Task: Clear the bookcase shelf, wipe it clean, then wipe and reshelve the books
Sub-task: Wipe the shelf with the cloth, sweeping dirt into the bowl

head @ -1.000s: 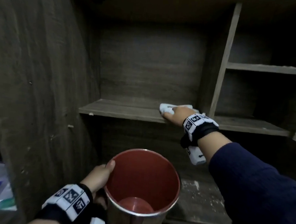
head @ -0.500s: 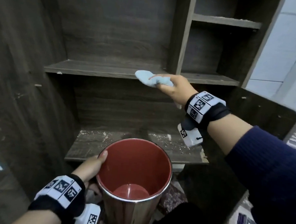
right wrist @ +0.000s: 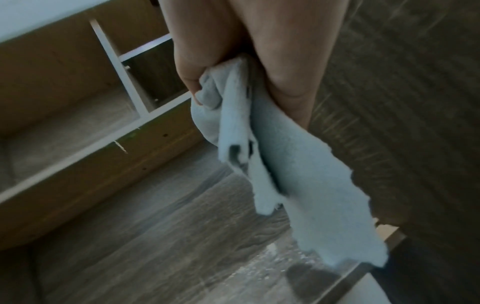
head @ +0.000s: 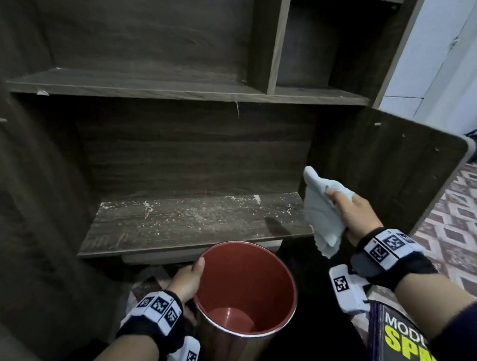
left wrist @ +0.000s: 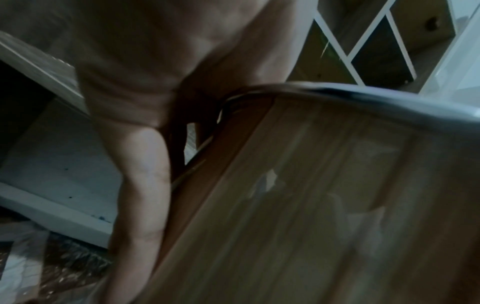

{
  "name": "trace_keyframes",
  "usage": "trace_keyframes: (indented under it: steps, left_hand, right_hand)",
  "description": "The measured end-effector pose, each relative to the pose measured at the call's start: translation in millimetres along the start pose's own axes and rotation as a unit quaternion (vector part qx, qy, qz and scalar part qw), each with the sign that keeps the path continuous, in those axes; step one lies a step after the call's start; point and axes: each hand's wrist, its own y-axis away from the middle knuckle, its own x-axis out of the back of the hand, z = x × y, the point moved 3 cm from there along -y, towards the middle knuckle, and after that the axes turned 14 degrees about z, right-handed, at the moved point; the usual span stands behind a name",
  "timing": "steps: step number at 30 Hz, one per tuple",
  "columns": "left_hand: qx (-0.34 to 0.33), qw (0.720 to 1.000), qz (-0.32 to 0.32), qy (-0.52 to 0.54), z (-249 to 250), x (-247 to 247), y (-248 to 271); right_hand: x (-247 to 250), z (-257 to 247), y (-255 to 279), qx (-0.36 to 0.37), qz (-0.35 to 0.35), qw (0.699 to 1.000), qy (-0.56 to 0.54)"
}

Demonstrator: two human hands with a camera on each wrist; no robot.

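Pale blue cloth [head: 320, 213] bunched in right hand [head: 354, 212], hanging just above right end of dusty lower shelf [head: 195, 222]. Left hand [head: 186, 281] grips rim of red-lined metal bin [head: 246, 289], thumb apparently over the edge; book [head: 405, 355] lower right.

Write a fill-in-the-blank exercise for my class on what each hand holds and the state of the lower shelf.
1. The right hand holds a pale blue ____.
2. The left hand grips the rim of a bin whose inside is ____.
3. The lower shelf is speckled with pale ____.
4. The book lies under the person's ____ arm.

Missing words: cloth; red; dust; right
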Motion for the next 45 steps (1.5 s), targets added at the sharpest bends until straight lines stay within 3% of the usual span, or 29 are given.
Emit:
trace_keyframes:
  steps: [5, 11, 15, 20, 27, 33, 38, 41, 45]
  left_hand:
    - [-0.02, 0.999, -0.016, -0.042, -10, -39, -17]
    - [-0.041, 0.999, 0.01, 0.005, -22, -90, -48]
    - [-0.038, 0.998, -0.011, 0.04, -25, -120, -58]
    - [-0.043, 0.999, -0.022, 0.023, -15, -132, -56]
    - [-0.096, 0.995, -0.001, 0.003, -9, -131, -57]
    - [-0.104, 0.994, -0.008, 0.034, -9, -128, -61]
    - [-0.093, 0.994, -0.005, 0.059, -15, -123, -65]
    - [-0.081, 0.994, 0.0, 0.069, -18, -121, -65]
    - [-0.073, 0.995, 0.013, 0.068, -15, -115, -63]
  right_hand:
    - [17, 39, -23, -0.022, 0.015, 0.997, 0.075]
    - [18, 97, -43, -0.055, 0.018, 0.992, 0.109]
    - [12, 120, -57, -0.039, 0.017, 0.988, 0.146]
    - [-6, 116, -79, 0.011, 0.024, 0.979, 0.203]
    - [-53, 90, -113, 0.095, -0.031, 0.96, 0.263]
    - [-73, 114, -131, 0.126, -0.01, 0.951, 0.282]
    - [-81, 138, -145, 0.21, -0.017, 0.922, 0.326]
    - [-87, 150, -159, 0.223, -0.013, 0.905, 0.361]
    - [-101, 171, -174, 0.207, -0.097, 0.858, 0.46]
